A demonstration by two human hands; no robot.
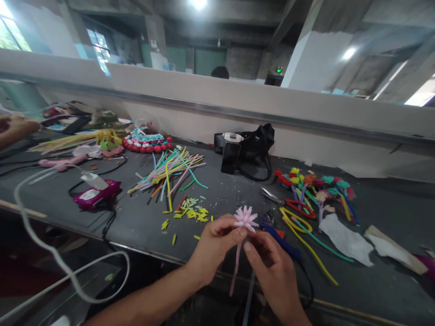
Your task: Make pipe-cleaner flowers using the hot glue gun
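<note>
A pale pink pipe-cleaner flower (246,217) stands upright at the table's front edge, its short petals spread and its stem hanging down below. My left hand (215,240) pinches it just under the petals between thumb and fingers. Close against the other side, my right hand (272,265) has its fingers curled at the flower's base, with the thumb beside the stem. The exact contact of the right fingertips is partly hidden. Cut yellow and green pipe-cleaner pieces (193,213) lie behind my left hand. A blue-handled tool (280,240) lies just beyond my right hand.
Long pipe cleaners (170,170) are piled mid-table. Red-handled pliers (299,206) and colourful pipe-cleaner flowers (306,179) lie right. A black bag (260,145) rests at the back wall. Left are a purple device (97,194), a white cable (47,244) and another person's hand (18,129).
</note>
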